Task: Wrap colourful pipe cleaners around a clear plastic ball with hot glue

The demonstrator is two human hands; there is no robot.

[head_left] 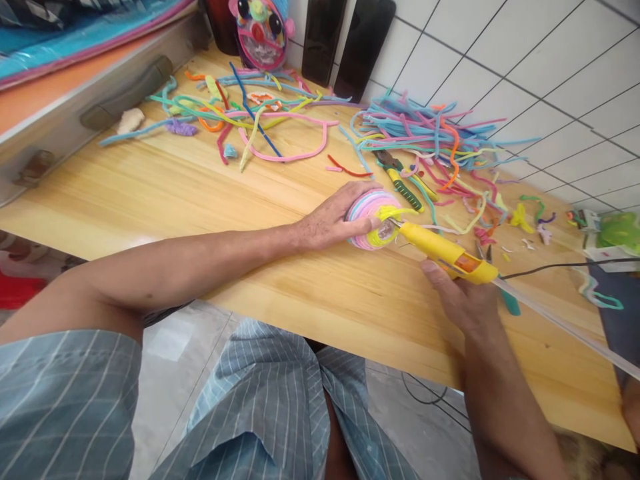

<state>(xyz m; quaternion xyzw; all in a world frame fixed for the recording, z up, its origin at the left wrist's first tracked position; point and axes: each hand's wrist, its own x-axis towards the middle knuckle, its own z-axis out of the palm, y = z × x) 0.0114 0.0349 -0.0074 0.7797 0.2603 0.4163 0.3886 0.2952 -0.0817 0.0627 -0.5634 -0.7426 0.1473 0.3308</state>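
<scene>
My left hand is wrapped round a roundish object wound with pastel pipe cleaners, holding it on the table. Its end facing right has a ring of yellow pipe cleaner around a clear, shiny centre, and a loose yellow end sticks out to the right. In my right hand is a yellow hot glue gun, gripped by the handle. The gun's metal nozzle points left and meets or nearly meets the yellow ring. A long clear glue stick runs out of its back.
Behind lies a heap of mostly blue pipe cleaners, with green-and-black handled pliers in front. More loose pipe cleaners lie at the back left. A decorated pink face figure stands by the tiled wall. A black cord crosses at right.
</scene>
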